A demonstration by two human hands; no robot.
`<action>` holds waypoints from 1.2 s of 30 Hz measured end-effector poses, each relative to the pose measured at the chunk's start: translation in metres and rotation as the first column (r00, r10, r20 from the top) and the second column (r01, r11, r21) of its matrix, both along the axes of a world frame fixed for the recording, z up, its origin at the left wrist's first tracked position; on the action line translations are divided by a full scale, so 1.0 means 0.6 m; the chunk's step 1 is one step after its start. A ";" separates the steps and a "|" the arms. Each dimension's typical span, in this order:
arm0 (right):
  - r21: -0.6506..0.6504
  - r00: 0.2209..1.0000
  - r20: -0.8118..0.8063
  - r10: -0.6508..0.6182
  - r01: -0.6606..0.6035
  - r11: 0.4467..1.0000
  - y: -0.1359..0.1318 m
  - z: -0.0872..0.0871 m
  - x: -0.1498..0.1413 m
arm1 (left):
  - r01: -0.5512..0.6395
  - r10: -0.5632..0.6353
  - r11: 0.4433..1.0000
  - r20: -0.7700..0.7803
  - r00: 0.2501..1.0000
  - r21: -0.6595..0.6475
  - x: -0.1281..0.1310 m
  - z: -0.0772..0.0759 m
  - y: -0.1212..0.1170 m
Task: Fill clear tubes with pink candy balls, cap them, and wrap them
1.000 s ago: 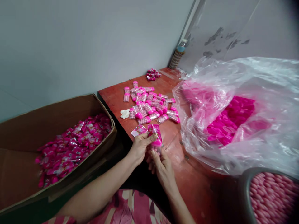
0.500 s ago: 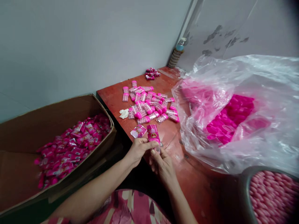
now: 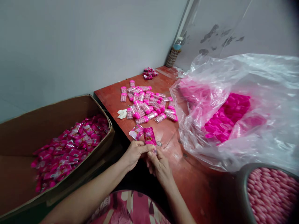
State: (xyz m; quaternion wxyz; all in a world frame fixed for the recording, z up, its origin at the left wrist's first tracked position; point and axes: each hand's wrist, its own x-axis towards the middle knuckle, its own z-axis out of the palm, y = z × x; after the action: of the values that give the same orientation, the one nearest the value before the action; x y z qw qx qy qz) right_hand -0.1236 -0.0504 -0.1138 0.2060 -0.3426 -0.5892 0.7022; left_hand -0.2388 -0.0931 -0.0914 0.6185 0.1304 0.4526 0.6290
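Observation:
A pink printed label sleeve (image 3: 149,135) points away from me above the table's near edge. My left hand (image 3: 135,153) is closed, pinching its lower left side between thumb and fingers. Closed too, my right hand (image 3: 160,166) pinches the sleeve's lower end, where the two thumbs nearly meet. The fingertips cover that end, so whether anything is inside it cannot be seen. Flat on the table just beyond my left hand lies another pink and white label stack (image 3: 136,132). Further back are several small clear bottles (image 3: 140,105) with pink caps, filled with pale pink candies.
On my left stands a cardboard box (image 3: 58,107) holding many pink wrapped bottles (image 3: 72,149). A clear plastic bag (image 3: 263,137) of pink caps (image 3: 224,124) covers the table's right side. Nearer is a bucket (image 3: 244,186) of pink candies (image 3: 271,193). A water bottle (image 3: 178,43) stands in the corner.
The view has shifted slightly. Both hands keep their pinch on the label sleeve, which now sits a little lower and nearer to me.

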 end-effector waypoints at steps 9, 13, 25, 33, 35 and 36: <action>-0.169 0.984 -0.106 0.140 -0.157 0.973 0.010 -0.006 0.011 | -0.086 0.086 0.996 0.009 0.996 -0.019 0.017 0.002 -0.009; -0.131 0.984 -0.084 0.159 -0.169 0.977 0.002 -0.002 0.010 | -0.181 0.181 0.984 0.011 0.983 -0.009 0.005 -0.002 -0.010; -0.352 0.948 -0.218 -0.230 0.143 0.925 -0.010 -0.006 -0.005 | -0.185 0.177 0.982 0.166 0.970 0.036 0.030 -0.004 -0.020; -0.264 0.965 -0.175 -0.198 0.147 0.953 0.008 0.003 0.000 | -0.651 0.662 0.745 -0.040 0.748 0.146 -0.087 0.021 -0.075; -0.240 0.970 -0.148 -0.194 0.155 0.958 0.010 -0.001 0.000 | -0.625 0.634 0.768 -0.300 0.713 0.138 -0.105 0.005 -0.069; -0.231 0.974 -0.134 -0.184 0.149 0.961 0.010 -0.003 -0.001 | -0.578 0.574 0.803 -0.449 0.685 0.144 -0.109 -0.006 -0.062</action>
State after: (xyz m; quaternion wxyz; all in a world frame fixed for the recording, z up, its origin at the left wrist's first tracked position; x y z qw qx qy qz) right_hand -0.1245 -0.0442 -0.1154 0.2702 -0.3566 -0.4592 0.7675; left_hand -0.3042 -0.1301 -0.0948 0.2609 0.1279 0.6095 0.7376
